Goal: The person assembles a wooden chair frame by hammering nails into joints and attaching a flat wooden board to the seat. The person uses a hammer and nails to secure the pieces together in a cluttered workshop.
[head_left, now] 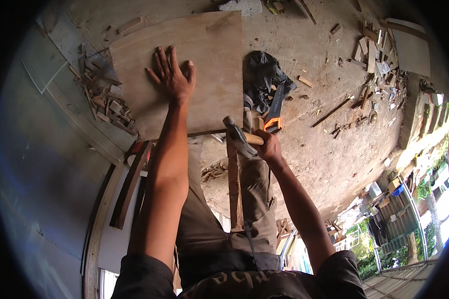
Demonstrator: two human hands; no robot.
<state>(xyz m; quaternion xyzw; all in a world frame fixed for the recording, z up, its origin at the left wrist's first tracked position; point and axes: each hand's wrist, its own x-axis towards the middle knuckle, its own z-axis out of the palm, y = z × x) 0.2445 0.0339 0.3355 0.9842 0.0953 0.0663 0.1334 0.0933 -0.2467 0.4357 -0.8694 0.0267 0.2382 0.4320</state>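
Note:
My left hand [173,79] lies flat with fingers spread on a large brown wooden panel [209,65]. In my right hand [270,148] is the wooden handle of a claw hammer [238,135]; its metal head is close to the panel's near right corner. Below that corner a narrow length of wood [234,189] runs back between my legs. What holds the panel up is mostly hidden beneath it.
A handsaw [274,109] with an orange and black handle rests by a black plastic bag [264,74] right of the panel. Wood offcuts [115,107] lie heaped by the left wall, and more scraps [371,55] are scattered at far right. A dark wooden bar [129,187] leans left of my arm.

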